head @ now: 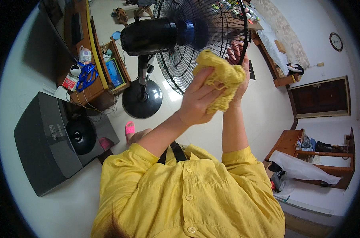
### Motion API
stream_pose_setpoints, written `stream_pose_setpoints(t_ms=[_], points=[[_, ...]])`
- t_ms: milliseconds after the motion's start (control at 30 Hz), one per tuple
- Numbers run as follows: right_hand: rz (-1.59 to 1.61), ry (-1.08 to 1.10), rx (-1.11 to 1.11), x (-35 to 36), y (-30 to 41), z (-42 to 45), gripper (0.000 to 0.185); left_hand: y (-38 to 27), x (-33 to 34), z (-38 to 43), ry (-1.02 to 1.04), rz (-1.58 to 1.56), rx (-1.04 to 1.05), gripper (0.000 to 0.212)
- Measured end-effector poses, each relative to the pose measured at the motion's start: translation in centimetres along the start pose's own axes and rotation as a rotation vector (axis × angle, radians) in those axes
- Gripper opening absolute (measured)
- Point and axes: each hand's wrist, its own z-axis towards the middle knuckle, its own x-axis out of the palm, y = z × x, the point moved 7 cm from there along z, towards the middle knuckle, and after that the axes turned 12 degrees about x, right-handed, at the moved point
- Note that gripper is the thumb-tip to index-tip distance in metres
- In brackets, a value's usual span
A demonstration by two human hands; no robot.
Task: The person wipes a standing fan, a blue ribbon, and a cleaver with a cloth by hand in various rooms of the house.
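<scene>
A yellow knitted cloth (220,74) is bunched in my left hand (196,99), pressed near the lower front rim of a black pedestal fan's wire grille (171,71). My right hand (242,81) grips the grille's rim on the right, its fingers seen through the wires and its palm partly hidden by the cloth. Dark, bluish blades and hub (194,34) show inside the cage. Behind the grille sits the black motor housing (148,36), on a pole rising from a round black base (142,99).
A wooden cabinet (92,84) with a pulled-out drawer (120,71) stands left, cables hanging below. Nearer me is a large black loudspeaker (46,142). A wooden bed (266,56) and a dark door (321,98) lie to the right. A pink slipper (130,128) is on my foot.
</scene>
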Motion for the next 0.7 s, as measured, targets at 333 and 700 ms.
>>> stream_pose_setpoints(t_ms=[333,700], points=[[-0.373,0.015,-0.248,1.1,1.6,-1.3,0.051,10.9,-3.6,-7.5,-0.441,-0.076,-0.735,0.032],[-0.369,0.029,-0.27,2.0,0.5,-2.0,0.058,6.8,-2.5,-4.8,-0.355,-0.151,-0.769,0.04]])
